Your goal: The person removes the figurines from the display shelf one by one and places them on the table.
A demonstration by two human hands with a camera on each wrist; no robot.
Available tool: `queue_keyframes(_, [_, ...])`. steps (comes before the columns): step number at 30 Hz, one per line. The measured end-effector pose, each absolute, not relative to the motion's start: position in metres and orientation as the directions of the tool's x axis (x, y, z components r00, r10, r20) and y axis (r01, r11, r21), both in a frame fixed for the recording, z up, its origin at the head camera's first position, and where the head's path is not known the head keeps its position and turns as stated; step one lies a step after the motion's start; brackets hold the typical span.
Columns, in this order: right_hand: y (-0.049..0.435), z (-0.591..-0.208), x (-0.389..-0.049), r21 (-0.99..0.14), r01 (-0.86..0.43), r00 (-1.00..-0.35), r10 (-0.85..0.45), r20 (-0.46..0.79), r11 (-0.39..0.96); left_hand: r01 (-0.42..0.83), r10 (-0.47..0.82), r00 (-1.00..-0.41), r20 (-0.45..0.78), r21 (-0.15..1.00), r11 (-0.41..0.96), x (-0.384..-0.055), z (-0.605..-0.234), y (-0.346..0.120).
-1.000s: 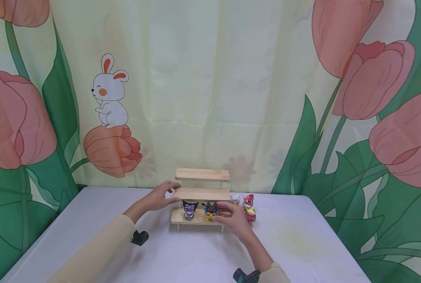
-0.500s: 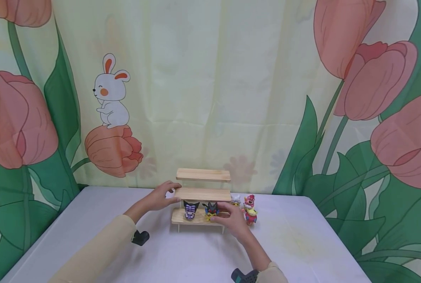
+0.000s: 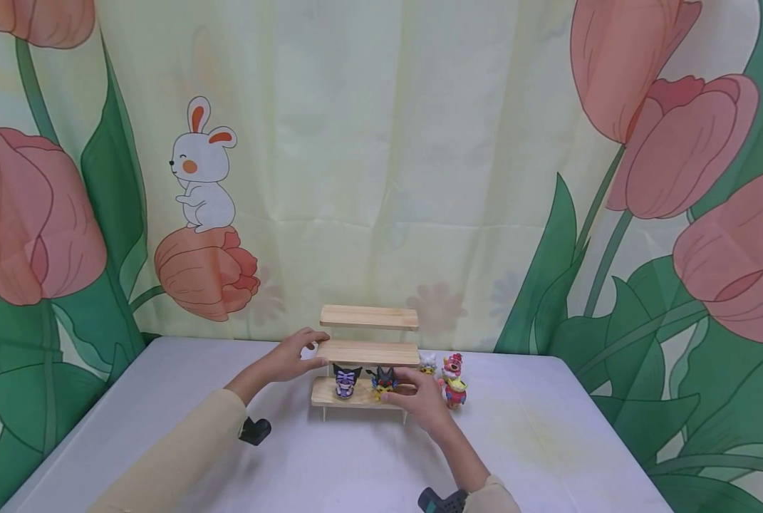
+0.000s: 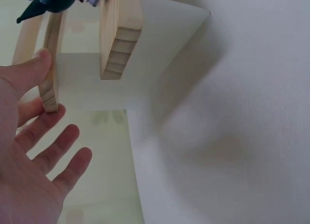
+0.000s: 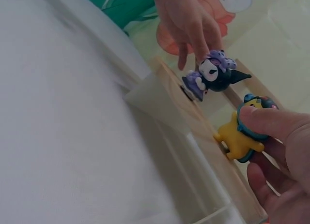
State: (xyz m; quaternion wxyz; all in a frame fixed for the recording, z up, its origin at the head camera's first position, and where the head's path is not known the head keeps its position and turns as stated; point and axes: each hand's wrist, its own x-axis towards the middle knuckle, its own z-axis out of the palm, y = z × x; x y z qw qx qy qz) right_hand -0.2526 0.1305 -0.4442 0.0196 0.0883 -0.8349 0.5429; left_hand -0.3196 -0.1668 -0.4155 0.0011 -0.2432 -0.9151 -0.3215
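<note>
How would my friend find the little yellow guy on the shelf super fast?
Look for the wooden stand on the white table, then go down to its lowest shelf. Of the two toys there, the yellow figure is the one the right hand is holding. Its yellow body sets it apart from the purple figure with pointed black ears beside it.

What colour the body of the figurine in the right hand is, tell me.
Yellow; the figurine's body shows best in the right wrist view.
</note>
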Motion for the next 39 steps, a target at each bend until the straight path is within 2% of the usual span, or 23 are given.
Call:
queue_keyframes(18, [0.132,-0.442,-0.248,-0.896,-0.179,-0.983,-0.116,0.144,0.406,0.439,0.439,-0.886,0.151,0.581,0.685,-0.319,-0.416,-0.166])
queue_keyframes(39, [0.146,-0.435,-0.237,-0.892,-0.168,-0.985,-0.035,0.169,0.420,0.434,0.448,-0.884,0.131,0.585,0.685,-0.319,-0.412,-0.166])
